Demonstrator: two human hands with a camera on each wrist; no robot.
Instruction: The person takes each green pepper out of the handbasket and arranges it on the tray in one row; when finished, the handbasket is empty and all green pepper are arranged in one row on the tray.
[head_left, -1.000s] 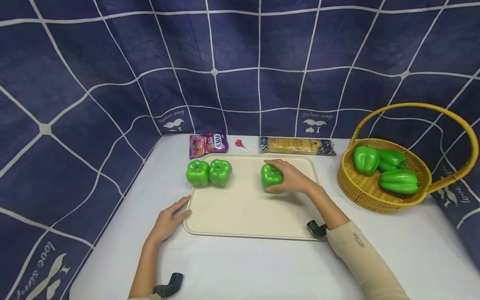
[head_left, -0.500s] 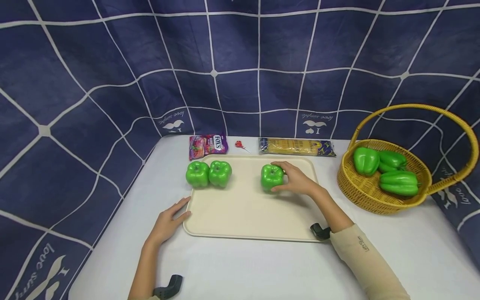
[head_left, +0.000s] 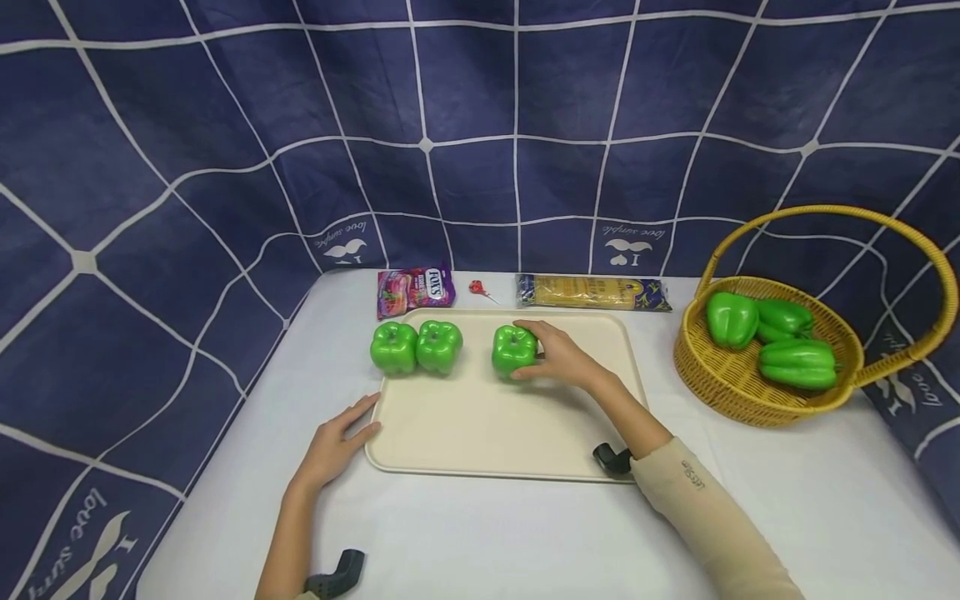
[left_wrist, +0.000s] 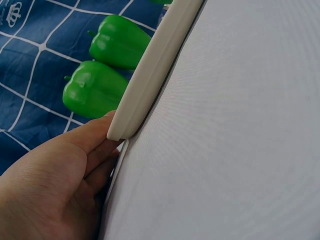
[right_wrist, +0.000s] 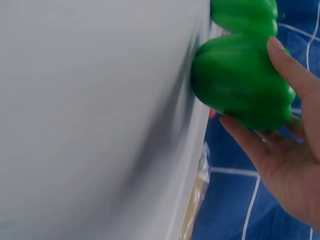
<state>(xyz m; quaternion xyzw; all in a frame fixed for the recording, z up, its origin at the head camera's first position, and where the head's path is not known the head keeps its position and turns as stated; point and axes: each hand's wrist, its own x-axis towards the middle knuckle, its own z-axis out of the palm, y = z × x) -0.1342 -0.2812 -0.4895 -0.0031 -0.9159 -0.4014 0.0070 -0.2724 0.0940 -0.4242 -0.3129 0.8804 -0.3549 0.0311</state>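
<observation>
My right hand (head_left: 558,357) grips a green bell pepper (head_left: 510,354), thumb on the near side and fingers round the far side, over the upper middle of a beige tray (head_left: 465,425). The right wrist view shows the same pepper (right_wrist: 235,82) between thumb and fingers, its lower end close to the tray's surface. Two more green bell peppers (head_left: 393,350) (head_left: 439,346) stand side by side at the tray's upper left corner. At the tray's left edge rests my left hand (head_left: 333,446), fingers extended; in the left wrist view its fingertips touch the tray's rim (left_wrist: 145,80).
A yellow wicker basket (head_left: 720,396) with several green bell peppers stands to the right, its handle raised. Behind the tray lie a purple candy bag (head_left: 415,292), a small red-handled item (head_left: 477,288) and a long pasta packet (head_left: 592,293). A blue checked cloth (head_left: 480,108) hangs behind.
After a slight shift right, my right hand has moved left with the pepper, bringing it nearer to the other two on the tray. My left hand has stayed at the tray's edge.
</observation>
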